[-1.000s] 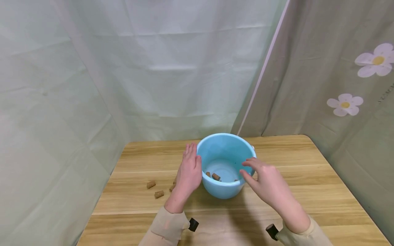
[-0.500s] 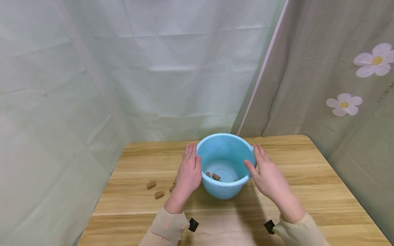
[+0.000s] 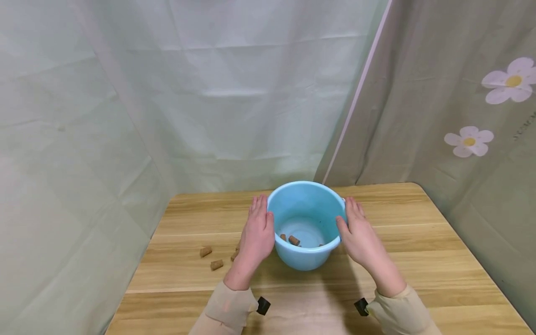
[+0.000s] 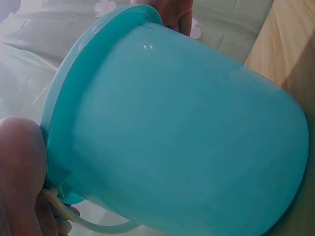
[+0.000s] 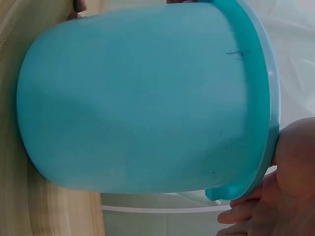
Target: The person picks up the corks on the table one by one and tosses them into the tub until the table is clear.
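Observation:
A light blue bucket (image 3: 302,258) stands upright on the wooden table, with several brown corks (image 3: 294,240) at its bottom. My left hand (image 3: 257,235) lies along its left side, fingers straight and pointing away, thumb at the rim. On the opposite side, my right hand (image 3: 362,237) touches the wall with extended fingers, its thumb at the rim's edge. The left wrist view shows the handle (image 4: 110,229) hanging beside the left fingers. From the right wrist, the outer wall of the bucket (image 5: 142,103) fills most of the view.
Several loose corks (image 3: 216,264) lie on the table (image 3: 418,260) left of the bucket, some partly hidden by the left hand. Pale curtains (image 3: 251,116) surround the table's back and sides.
My right hand was at the bucket's front right rim with bent fingers. It has moved onto the outer right side, fingers now straight. The left hand and bucket stay put.

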Available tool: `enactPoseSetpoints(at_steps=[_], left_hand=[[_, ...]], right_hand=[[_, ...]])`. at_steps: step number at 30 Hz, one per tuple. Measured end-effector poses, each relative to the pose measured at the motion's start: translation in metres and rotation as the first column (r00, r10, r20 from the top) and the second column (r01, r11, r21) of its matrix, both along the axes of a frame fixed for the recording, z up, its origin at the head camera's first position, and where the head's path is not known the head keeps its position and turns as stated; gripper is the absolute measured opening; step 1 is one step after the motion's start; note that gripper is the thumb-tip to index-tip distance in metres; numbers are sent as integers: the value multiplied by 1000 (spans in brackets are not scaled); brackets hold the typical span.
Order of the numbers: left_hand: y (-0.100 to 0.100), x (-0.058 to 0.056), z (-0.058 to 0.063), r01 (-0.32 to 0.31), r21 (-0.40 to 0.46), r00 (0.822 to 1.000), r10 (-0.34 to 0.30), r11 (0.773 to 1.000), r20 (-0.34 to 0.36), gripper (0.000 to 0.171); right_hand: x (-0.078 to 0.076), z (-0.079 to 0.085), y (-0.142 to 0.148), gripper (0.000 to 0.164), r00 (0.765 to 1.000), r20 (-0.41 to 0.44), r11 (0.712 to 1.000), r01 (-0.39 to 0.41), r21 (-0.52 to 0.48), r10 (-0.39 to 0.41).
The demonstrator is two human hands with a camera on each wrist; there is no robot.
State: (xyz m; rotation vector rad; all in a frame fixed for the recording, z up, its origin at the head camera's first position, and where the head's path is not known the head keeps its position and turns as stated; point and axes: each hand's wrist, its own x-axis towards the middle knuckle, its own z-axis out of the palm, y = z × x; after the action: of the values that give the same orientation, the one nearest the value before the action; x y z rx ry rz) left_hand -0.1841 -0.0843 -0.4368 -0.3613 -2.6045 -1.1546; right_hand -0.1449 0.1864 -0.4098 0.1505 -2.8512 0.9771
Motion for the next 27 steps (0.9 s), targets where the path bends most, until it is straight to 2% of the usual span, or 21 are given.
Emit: enactPoseSetpoints(at_steps=[7,18,27], left_hand=[[-1,-1,-1,1,0,1000,-1,1000,-8,54],[-1,-1,0,1,3,1000,-1,1000,-9,54],[0,0,0,3,9,1000,-3,1000,-13,54]], right_hand=[[-2,-3,0,71,1000,4,1000,0,-17,0],[-10,-2,1,65,999,-35,999,-9,-31,8],[-13,-4,0,62,1000,-26,997,-15,-72,14]])
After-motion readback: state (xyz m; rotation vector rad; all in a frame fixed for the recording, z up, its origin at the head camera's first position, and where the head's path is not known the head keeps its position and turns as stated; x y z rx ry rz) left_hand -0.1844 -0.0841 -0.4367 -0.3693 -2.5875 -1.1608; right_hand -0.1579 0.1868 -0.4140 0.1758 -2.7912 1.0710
